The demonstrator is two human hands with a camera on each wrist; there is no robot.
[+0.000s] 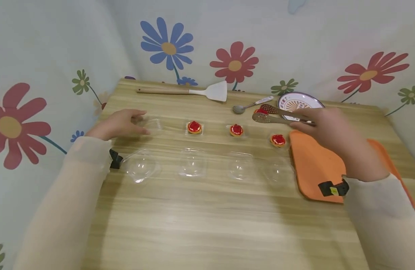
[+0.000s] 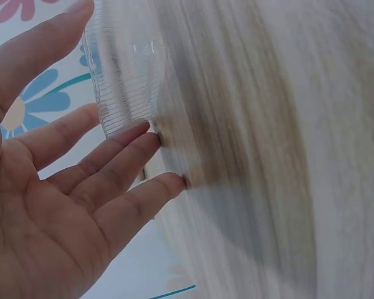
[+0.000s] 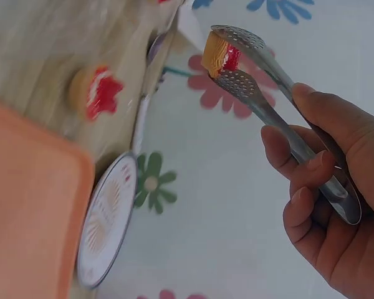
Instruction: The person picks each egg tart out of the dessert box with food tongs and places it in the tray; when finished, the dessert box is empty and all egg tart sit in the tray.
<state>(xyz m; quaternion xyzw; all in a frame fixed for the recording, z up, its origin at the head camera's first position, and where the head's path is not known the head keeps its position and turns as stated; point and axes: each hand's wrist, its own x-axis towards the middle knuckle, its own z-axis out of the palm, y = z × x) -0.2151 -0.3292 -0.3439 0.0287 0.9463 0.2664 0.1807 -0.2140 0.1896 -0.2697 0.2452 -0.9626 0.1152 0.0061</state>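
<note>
Head view, wood-grain table (image 1: 207, 225), flowered backdrop (image 1: 295, 33) behind, right hand (image 1: 336, 138) gripping tongs (image 1: 268, 118), left hand (image 1: 121, 123) loosely extended at clear container (image 1: 155, 126)

A kitchen-like indoor corner: wood-grain counter (image 1: 207, 221), spatula (image 1: 216, 91), spoon (image 1: 239, 109) and plate (image 1: 296, 96) before a wall (image 1: 295, 41) (flower-printed, in several colours).

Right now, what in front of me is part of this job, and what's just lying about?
Part of the job:
right hand, gripping tongs
tart in the tongs
left hand, at an empty clear box
three other clear boxes, each with a tart

Seemingly just lying about:
spatula
spoon
plate
orange tray, though possibly used
</note>
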